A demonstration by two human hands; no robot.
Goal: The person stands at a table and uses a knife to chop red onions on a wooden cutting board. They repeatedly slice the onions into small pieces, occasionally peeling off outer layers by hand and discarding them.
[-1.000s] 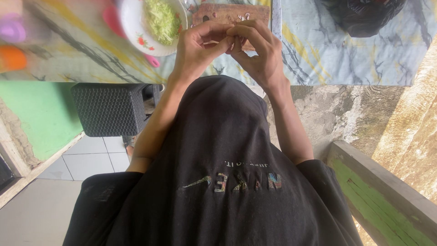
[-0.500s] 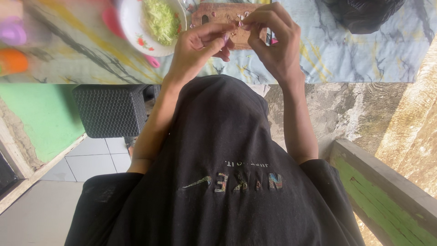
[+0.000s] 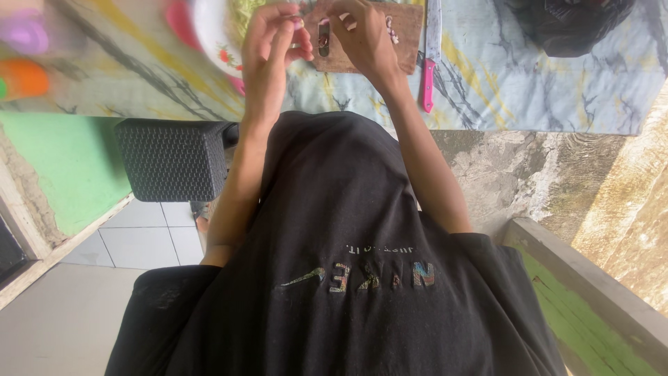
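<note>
Both my hands are raised over a brown wooden cutting board (image 3: 410,43) at the table's near edge. My left hand (image 3: 275,49) has its fingertips pinched together on a small pinkish piece (image 3: 300,24) beside the board's left end. The fingers of my right hand (image 3: 367,38) curl down over the board, and whether they hold anything is hidden. Between the hands a small dark reddish piece (image 3: 323,39) lies on the board. A few purple bits (image 3: 392,29) lie further right.
A knife with a pink handle (image 3: 428,76) lies right of the board. A white plate (image 3: 209,38) with green shreds stands to the left. A black bag (image 3: 577,24) sits at the back right, and a black woven stool (image 3: 174,160) stands under the patterned table (image 3: 529,83).
The hands were joined close to my chest around something small. They have since moved out over the cutting board and come apart, and the view has tilted up, showing the knife.
</note>
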